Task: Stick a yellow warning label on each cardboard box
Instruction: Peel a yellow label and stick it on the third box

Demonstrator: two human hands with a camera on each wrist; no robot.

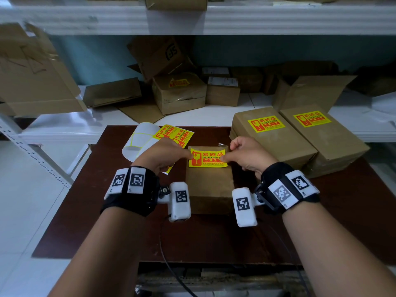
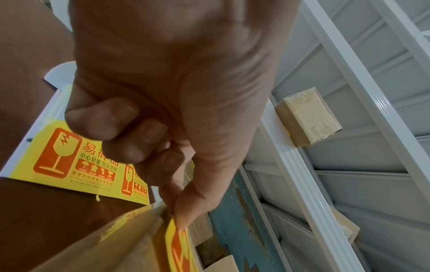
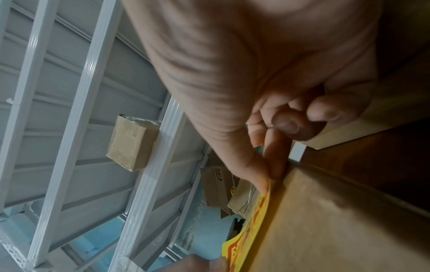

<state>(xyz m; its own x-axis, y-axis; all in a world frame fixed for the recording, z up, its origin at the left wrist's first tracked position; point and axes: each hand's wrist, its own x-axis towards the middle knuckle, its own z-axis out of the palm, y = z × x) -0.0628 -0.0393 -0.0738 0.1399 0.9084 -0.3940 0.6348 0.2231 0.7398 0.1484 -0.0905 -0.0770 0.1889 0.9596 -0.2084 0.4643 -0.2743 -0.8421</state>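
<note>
Both hands [image 1: 210, 156] pinch label [image 1: 209, 157] over box [image 1: 209, 185].

Stockroom, white metal shelving [image 1: 214, 20], cardboard boxes [image 1: 179, 93], label sheets [image 1: 171, 133]

Left hand [image 1: 165, 154], right hand [image 1: 246, 156], both pinching.

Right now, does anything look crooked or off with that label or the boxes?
The yellow label, pinched at both ends by the left hand and right hand, sits fairly square on the box but bows at its far edge, not yet pressed flat. Behind, opened boxes lie tumbled on the shelf.
</note>
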